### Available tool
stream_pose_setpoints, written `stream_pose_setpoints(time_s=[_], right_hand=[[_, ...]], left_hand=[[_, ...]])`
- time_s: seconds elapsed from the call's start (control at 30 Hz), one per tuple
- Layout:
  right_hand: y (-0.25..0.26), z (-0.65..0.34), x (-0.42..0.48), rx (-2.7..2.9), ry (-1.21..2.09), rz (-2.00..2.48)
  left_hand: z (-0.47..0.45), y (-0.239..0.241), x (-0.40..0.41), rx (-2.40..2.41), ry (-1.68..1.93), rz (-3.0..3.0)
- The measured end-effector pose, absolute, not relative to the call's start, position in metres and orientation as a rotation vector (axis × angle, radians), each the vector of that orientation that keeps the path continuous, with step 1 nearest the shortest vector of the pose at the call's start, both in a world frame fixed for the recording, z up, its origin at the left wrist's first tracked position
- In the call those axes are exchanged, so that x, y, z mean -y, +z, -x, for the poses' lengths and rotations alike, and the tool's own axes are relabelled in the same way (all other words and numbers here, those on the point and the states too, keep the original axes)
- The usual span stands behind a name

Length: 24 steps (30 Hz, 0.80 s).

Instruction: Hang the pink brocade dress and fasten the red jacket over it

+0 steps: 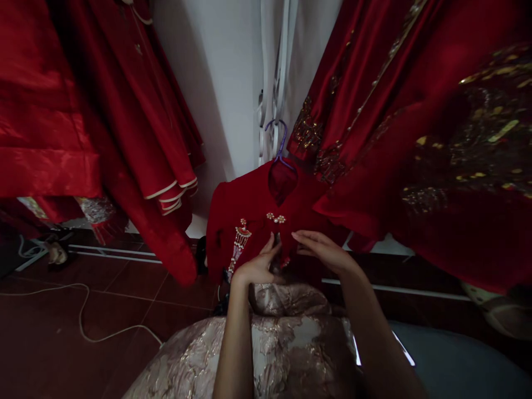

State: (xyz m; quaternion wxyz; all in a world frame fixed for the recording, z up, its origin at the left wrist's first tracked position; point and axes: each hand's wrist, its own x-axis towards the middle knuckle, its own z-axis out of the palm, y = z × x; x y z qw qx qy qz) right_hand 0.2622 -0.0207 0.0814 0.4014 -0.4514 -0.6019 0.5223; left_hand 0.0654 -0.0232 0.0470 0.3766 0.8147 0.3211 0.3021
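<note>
A dark red jacket [257,194] hangs in front of me on a purple hanger [282,142], hooked to a white metal stand. Near its neck is a pearl-like clasp [276,219], and a beaded tassel ornament [241,238] hangs on its left side. My left hand [258,267] is at the middle of the jacket front, just below the clasp, with its fingers apart. To the right, my right hand [322,249] reaches toward the same front with its fingers stretched out. Whether the fingertips touch the cloth is unclear in the dim light.
Red garments [124,100] hang at left, and sequined red garments [469,133] at right. Patterned shiny fabric [286,349] covers my lap. A pale cable [85,310] runs over the tiled floor. A shoe [505,310] lies at right, beyond a grey-blue surface [461,360].
</note>
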Motion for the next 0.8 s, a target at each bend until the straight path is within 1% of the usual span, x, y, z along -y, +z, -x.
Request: stream_pose_setpoints(time_s=[0.07,0.13,0.2,0.37,0.5,0.67,0.8], right_hand=[[0.083,-0.257,0.02,1.491,1.305,1.124],[0.082,-0.251,0.017,1.464,1.267,1.082],[0.081,-0.248,0.015,1.421,1.248,1.037],[0.082,-0.256,0.012,1.262,1.149,1.041],[0.082,-0.265,0.013,1.421,1.066,1.118],[0.076,-0.272,0.016,1.653,0.799,1.305],[0.069,-0.268,0.022,1.79,0.576,1.71]], left_hand=[[-0.074,0.056,0.03,-0.759,0.877,-2.009],[-0.082,0.064,0.035,-0.772,1.043,-1.913],[-0.086,0.071,0.037,-0.796,1.12,-1.868],[-0.083,0.079,0.038,-0.76,1.061,-1.964],[-0.085,0.083,0.043,-0.82,0.99,-1.867],[-0.08,0.086,0.039,-0.799,1.018,-1.484],[-0.061,0.066,0.024,-1.05,0.978,-1.627]])
